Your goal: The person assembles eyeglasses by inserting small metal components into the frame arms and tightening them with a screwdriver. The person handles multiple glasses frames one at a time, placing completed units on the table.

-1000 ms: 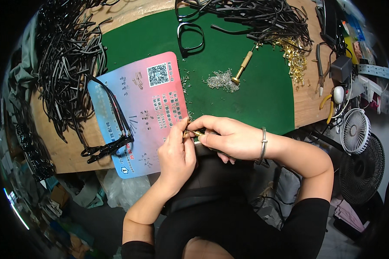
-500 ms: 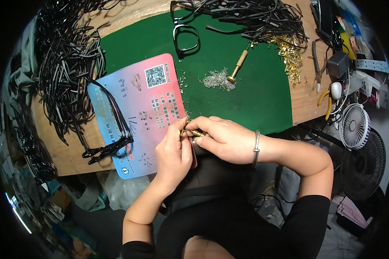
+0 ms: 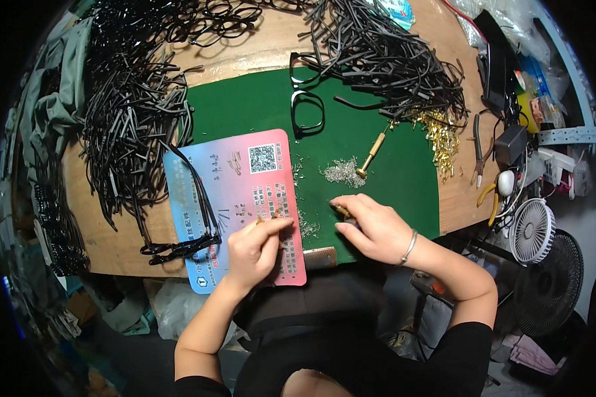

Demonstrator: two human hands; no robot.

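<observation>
My left hand (image 3: 251, 253) is closed above the blue-and-pink printed mat (image 3: 198, 142), a small gold-coloured metal piece (image 3: 276, 214) pinched at its fingers; its exact shape is unclear. Over the green cloth, my right hand (image 3: 381, 231) grips a brass-coloured screwdriver (image 3: 341, 209), mostly hidden in the fingers. The two hands are apart. A pile of tiny silver screws (image 3: 343, 173) lies ahead of the right hand, with a second brass screwdriver (image 3: 372, 153) resting beside it. Folded black glasses (image 3: 185, 246) lie on the mat's left part.
Black temple arms form heaps at left (image 3: 129, 126) and far right (image 3: 404, 66). A black glasses frame (image 3: 306, 112) lies on the green cloth (image 3: 404, 192). Gold metal parts (image 3: 444, 142), pliers (image 3: 478, 155) and a white fan (image 3: 532, 228) are on the right.
My hands have separated: the right moved right with its screwdriver, away from the left. The view has shifted, showing more of the table's far side.
</observation>
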